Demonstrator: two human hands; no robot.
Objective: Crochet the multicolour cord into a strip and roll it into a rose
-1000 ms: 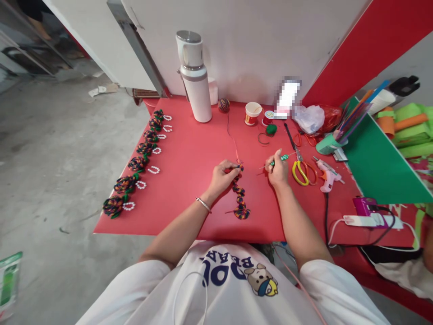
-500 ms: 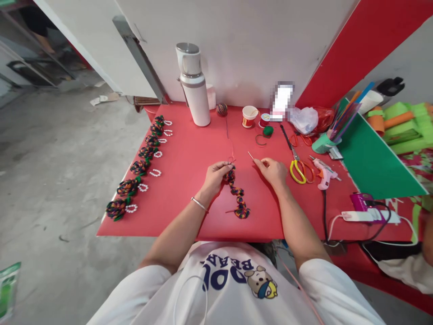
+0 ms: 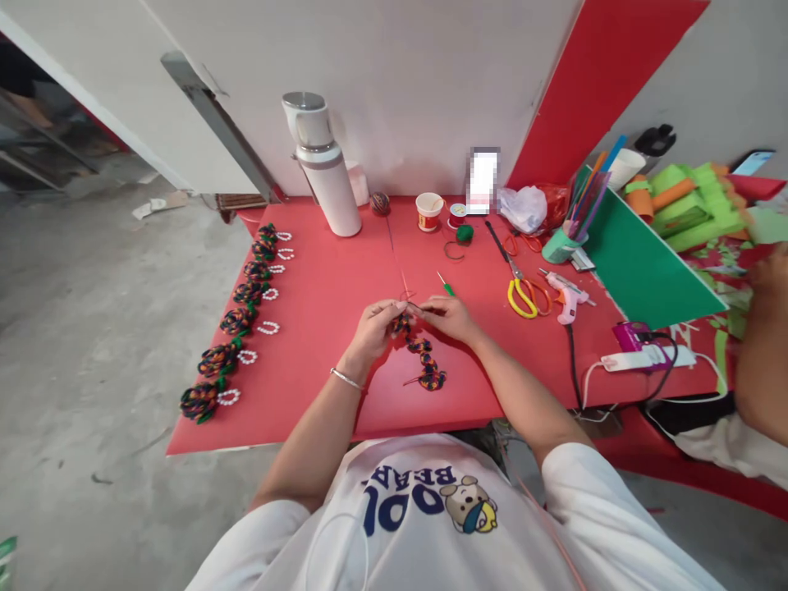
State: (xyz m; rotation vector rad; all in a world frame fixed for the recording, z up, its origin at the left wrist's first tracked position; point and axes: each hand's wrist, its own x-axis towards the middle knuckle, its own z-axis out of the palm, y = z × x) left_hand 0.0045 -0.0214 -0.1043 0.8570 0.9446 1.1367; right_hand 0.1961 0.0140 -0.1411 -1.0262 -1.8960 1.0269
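My left hand [image 3: 377, 330] pinches the upper end of a curly crocheted strip [image 3: 427, 361] in dark multicoloured yarn. The strip hangs down and lies coiled on the red table, with a reddish yarn tail at its lower end. My right hand [image 3: 448, 318] meets the left one, fingertips closed on the same end of the strip; the exact pinch point is small. A thread [image 3: 397, 261] runs from there to a yarn ball [image 3: 380, 203] at the back. Just beyond my right hand lies a crochet hook [image 3: 446, 286] with a green handle.
Crocheted flowers [image 3: 237, 320] with bead loops [image 3: 269, 328] line the left edge. A white thermos [image 3: 329, 189], paper cup [image 3: 428, 212], scissors [image 3: 522, 297], pink glue gun [image 3: 567, 297] and power strip [image 3: 646, 359] stand or lie around. Another person's arm [image 3: 763, 345] shows at right.
My right hand has put the crochet hook down on the table and moved left to the strip beside my left hand. The whole view has shifted a little.
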